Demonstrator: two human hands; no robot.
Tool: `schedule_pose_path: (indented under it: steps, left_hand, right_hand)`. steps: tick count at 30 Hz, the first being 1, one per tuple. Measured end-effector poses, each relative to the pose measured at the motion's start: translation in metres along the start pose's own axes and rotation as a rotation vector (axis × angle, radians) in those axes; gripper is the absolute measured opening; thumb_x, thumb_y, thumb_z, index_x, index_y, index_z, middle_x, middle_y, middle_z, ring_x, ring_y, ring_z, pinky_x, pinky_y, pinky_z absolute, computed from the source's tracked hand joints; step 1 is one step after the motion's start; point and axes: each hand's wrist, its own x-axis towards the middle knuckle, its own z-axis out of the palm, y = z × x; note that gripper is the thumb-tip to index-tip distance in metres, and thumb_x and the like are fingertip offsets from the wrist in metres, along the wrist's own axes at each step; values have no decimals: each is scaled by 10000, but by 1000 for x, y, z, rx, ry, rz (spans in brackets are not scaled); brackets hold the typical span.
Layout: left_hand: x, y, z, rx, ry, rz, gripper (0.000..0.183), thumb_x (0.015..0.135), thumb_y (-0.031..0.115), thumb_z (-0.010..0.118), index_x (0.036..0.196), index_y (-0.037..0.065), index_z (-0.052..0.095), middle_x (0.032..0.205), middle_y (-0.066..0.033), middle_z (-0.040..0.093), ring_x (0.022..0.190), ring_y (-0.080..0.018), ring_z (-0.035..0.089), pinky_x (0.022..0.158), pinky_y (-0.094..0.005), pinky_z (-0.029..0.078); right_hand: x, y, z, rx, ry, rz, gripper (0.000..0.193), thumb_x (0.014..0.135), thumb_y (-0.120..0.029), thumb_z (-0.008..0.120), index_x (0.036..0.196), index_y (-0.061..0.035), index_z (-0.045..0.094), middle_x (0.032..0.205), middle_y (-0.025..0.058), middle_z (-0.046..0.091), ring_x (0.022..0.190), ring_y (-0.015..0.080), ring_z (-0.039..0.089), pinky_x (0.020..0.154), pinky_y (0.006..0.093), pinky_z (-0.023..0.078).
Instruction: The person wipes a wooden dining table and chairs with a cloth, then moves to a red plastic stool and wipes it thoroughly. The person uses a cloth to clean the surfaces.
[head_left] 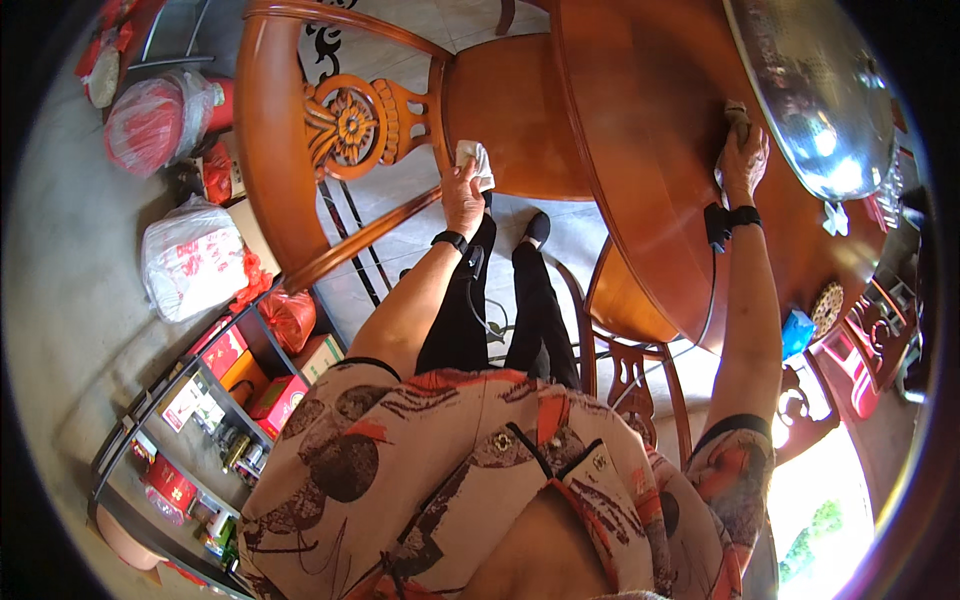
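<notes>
My left hand (pixel 462 202) is closed around a crumpled white cloth (pixel 477 163), which could also be a wad of tissue. It is by the near corner of a wooden chair's seat (pixel 510 115), where the carved backrest (pixel 350 122) joins it. My right hand (pixel 744 165) rests on the round wooden table (pixel 640 150), fingers pressed on a brownish cloth (pixel 737 116). Part of that cloth is hidden under the palm. A black strap circles each wrist, and a small dark device (pixel 717 226) with a cable hangs by the right one.
A large shiny metal cover (pixel 815 90) sits on the table beyond my right hand. A blue box (pixel 797 333) and a round patterned mat (pixel 827 309) lie near its edge. Another chair (pixel 630 295) is tucked close. Shelves (pixel 225 455) with boxes and a wrapped bag (pixel 192 258) stand left.
</notes>
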Motion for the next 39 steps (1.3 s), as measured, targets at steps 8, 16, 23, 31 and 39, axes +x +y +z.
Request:
schedule_pose_path:
  steps: [8, 16, 23, 31, 39]
  left_hand:
    - [20, -64, 112, 132, -197, -356, 819, 928, 274, 641, 1514, -80, 192, 1495, -414, 214, 1382, -562, 270, 1166, -541, 265]
    - [147, -74, 120, 191, 53, -114, 660, 967, 269, 555, 1482, -63, 311, 1517, -344, 291, 1383, -478, 343, 1158, -501, 295]
    - [187, -55, 126, 201, 42, 17, 508, 964, 128, 528, 1454, 54, 416, 1506, -266, 361, 1386, -497, 322, 1164, -526, 281]
    - [-21, -32, 108, 126, -565, 350, 637, 865, -53, 480, 1456, 186, 473, 1584, -61, 332, 1458, -349, 312, 1196, -531, 277]
    - [209, -36, 138, 114, -3, 159, 626, 795, -18, 557, 1412, 56, 479, 1534, -211, 360, 1413, -506, 254, 1180, -540, 243]
  right_hand:
    - [-6, -19, 2, -267, 72, -97, 401, 896, -236, 583, 1242, -37, 543, 1151, 227, 545, 1112, 424, 510, 970, 519, 414]
    - [-8, -23, 0, -190, 81, -146, 375, 907, -237, 564, 1174, 24, 532, 1071, 238, 539, 1018, 429, 517, 906, 515, 418]
    - [-12, -18, -1, -172, 83, -169, 391, 911, -249, 560, 1176, 38, 543, 1087, 251, 553, 1005, 433, 527, 908, 513, 415]
    - [-13, -17, -2, -196, 97, -151, 416, 907, -269, 581, 1191, 34, 548, 1106, 236, 568, 1021, 416, 531, 919, 497, 419]
    - [-18, -15, -3, -138, 84, -140, 422, 905, -298, 600, 1193, 9, 564, 1107, 208, 587, 1030, 378, 546, 930, 480, 427]
